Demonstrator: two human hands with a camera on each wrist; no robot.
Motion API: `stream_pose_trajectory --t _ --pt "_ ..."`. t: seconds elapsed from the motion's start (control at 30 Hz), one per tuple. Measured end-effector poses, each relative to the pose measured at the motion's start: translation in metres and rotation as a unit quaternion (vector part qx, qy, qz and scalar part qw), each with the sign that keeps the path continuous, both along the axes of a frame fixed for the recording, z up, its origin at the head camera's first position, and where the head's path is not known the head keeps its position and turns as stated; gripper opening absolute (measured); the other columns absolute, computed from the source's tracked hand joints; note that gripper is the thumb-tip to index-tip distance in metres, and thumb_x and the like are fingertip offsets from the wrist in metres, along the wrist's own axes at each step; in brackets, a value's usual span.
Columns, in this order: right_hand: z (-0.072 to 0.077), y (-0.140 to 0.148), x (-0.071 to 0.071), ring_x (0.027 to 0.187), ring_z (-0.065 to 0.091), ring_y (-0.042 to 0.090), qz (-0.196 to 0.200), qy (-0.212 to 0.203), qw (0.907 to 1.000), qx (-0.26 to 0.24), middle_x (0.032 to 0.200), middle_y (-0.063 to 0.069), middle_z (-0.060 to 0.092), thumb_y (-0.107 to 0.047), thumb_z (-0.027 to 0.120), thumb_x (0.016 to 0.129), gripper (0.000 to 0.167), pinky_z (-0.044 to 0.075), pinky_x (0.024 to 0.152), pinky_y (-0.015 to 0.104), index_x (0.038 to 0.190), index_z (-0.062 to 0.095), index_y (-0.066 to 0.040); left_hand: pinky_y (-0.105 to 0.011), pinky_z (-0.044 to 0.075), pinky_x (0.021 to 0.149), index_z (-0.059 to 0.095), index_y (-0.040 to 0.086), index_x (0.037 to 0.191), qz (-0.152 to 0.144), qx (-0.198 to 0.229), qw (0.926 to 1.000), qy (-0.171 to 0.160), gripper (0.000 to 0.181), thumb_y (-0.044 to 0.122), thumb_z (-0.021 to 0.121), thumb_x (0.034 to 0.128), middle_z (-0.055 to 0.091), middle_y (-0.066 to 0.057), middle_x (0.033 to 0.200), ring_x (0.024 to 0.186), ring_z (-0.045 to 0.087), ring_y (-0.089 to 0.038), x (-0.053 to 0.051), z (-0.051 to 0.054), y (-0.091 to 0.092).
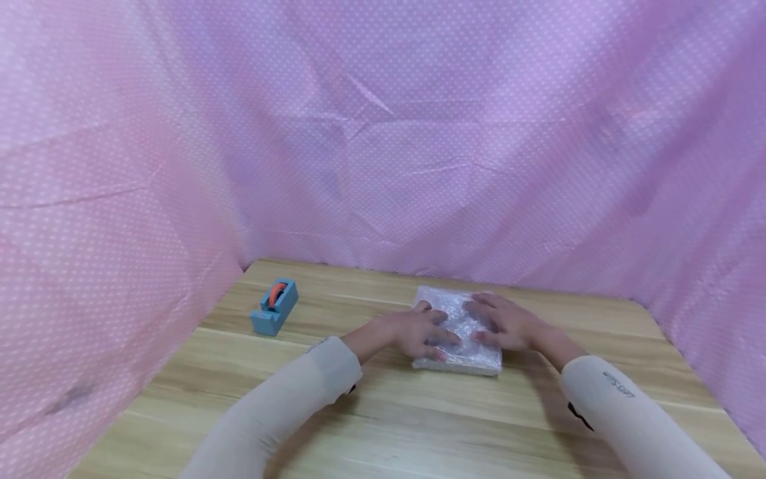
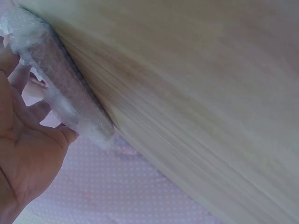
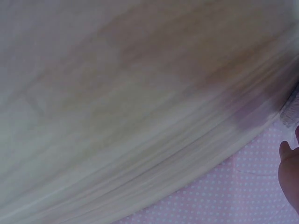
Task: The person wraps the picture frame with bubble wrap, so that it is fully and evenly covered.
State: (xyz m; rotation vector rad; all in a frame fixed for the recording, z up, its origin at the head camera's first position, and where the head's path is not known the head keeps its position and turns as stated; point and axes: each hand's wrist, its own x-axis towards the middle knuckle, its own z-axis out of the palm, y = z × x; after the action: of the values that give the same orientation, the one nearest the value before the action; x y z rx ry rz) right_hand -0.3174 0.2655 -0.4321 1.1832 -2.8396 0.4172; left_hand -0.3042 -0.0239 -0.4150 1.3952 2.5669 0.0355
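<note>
Pink cloth with white dots (image 1: 120, 233) hangs at the far left and runs behind and round to the right of a pale wood-grained table (image 1: 389, 412). Toward the left side of the tabletop sits a blue tape dispenser (image 1: 280, 314), set at a slant, with an orange tape roll (image 1: 276, 294) in its upper part; it stands well apart from both hands. Next, a cream left sleeve (image 1: 287, 399) reaches up from the lower edge, leaving the wrist bare, and leads to the left hand (image 1: 413, 332). Its fingers are spread apart and lie over the left part of a flat package in clear bubble wrap (image 1: 462, 326), touching the wrap without closing round it; the left wrist view shows the palm and the fingers against the crinkled plastic. The package lies flat on the table, right of the middle and toward the back, its front edge showing below the hands. On its right part rests the right hand (image 1: 509, 324), fingers parted and slightly bent, fingertips on the wrap, with nothing gripped; they look a little blurred. In the right wrist view only part of this hand and a corner of the package show at the right edge. Farthest right, a cream right sleeve (image 1: 640, 416) with dark lettering slants down to the lower edge.
</note>
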Motion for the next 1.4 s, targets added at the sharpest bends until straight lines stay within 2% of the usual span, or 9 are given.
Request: stream_pose_trajectory --t 0.3,0.4,0.5,0.67,0.8,1.0,1.2,1.4 --pt "-0.003 -0.001 -0.001 0.143 0.036 0.048 -0.005 -0.002 1.0000 -0.001 0.155 0.024 0.042 -0.051 0.064 0.096 0.067 0.030 0.111 0.070 0.149 0.053 -0.011 -0.057 0.034 0.115 0.050 0.043 0.150 -0.006 0.041 0.9991 -0.007 0.058 0.066 0.053 0.0969 0.035 -0.012 0.163 0.147 0.028 -0.042 -0.001 -0.004 -0.001" --pt "-0.005 0.001 -0.001 0.143 0.036 0.048 -0.006 -0.007 1.0000 -0.001 0.156 0.023 0.041 -0.052 0.064 0.096 0.068 0.030 0.111 0.071 0.150 0.053 -0.012 -0.054 0.031 0.117 0.052 0.039 0.149 -0.013 0.062 0.9980 -0.004 0.059 0.067 0.053 0.0969 0.040 -0.008 0.161 0.147 0.031 -0.037 -0.002 -0.004 -0.002" --pt "-0.005 0.002 0.000 0.144 0.035 0.049 -0.007 -0.005 0.9999 -0.007 0.157 0.024 0.040 -0.052 0.064 0.096 0.069 0.029 0.111 0.071 0.150 0.052 -0.012 -0.050 0.028 0.119 0.059 0.032 0.145 -0.014 0.093 0.9955 0.012 0.056 0.064 0.052 0.0993 0.050 -0.002 0.155 0.146 0.036 -0.029 -0.006 -0.003 -0.003" --pt "-0.001 0.002 0.001 0.143 0.035 0.050 -0.004 -0.003 0.9999 -0.014 0.156 0.026 0.041 -0.048 0.065 0.096 0.068 0.030 0.111 0.072 0.150 0.052 -0.010 -0.045 0.032 0.119 0.068 0.020 0.134 0.013 0.149 0.9879 0.039 0.044 0.049 0.057 0.1028 0.058 -0.007 0.146 0.139 0.045 -0.025 -0.012 0.006 -0.007" --pt "-0.002 0.002 0.001 0.142 0.036 0.050 -0.004 -0.003 0.9999 -0.010 0.155 0.026 0.041 -0.048 0.064 0.096 0.067 0.030 0.111 0.071 0.149 0.052 -0.010 -0.042 0.037 0.116 0.073 0.014 0.124 0.042 0.194 0.9788 0.052 0.033 0.037 0.061 0.1034 0.064 -0.006 0.136 0.133 0.052 -0.024 -0.015 0.015 -0.017" --pt "-0.001 0.003 0.003 0.144 0.034 0.050 -0.009 -0.008 0.9999 -0.006 0.157 0.024 0.039 -0.051 0.063 0.096 0.069 0.028 0.112 0.071 0.151 0.051 -0.010 -0.044 0.038 0.116 0.074 0.014 0.116 0.089 0.237 0.9657 0.058 0.026 0.032 0.061 0.1039 0.069 -0.003 0.127 0.130 0.056 -0.026 -0.019 0.029 -0.051" --pt "-0.001 0.001 0.002 0.144 0.034 0.049 -0.011 -0.012 0.9998 -0.008 0.157 0.025 0.039 -0.051 0.063 0.096 0.070 0.029 0.112 0.070 0.151 0.050 -0.011 -0.048 0.045 0.109 0.074 0.009 0.117 0.148 0.261 0.9530 0.045 0.027 0.029 0.062 0.1036 0.071 -0.006 0.124 0.125 0.061 -0.028 -0.019 0.037 -0.102" --pt "-0.003 -0.001 0.000 0.144 0.034 0.049 -0.017 -0.014 0.9998 0.000 0.157 0.025 0.038 -0.053 0.063 0.097 0.070 0.030 0.112 0.070 0.151 0.050 -0.010 -0.053 0.048 0.104 0.074 0.008 0.117 0.192 0.268 0.9435 0.033 0.028 0.029 0.062 0.1043 0.070 -0.008 0.126 0.121 0.062 -0.032 -0.012 0.041 -0.153"
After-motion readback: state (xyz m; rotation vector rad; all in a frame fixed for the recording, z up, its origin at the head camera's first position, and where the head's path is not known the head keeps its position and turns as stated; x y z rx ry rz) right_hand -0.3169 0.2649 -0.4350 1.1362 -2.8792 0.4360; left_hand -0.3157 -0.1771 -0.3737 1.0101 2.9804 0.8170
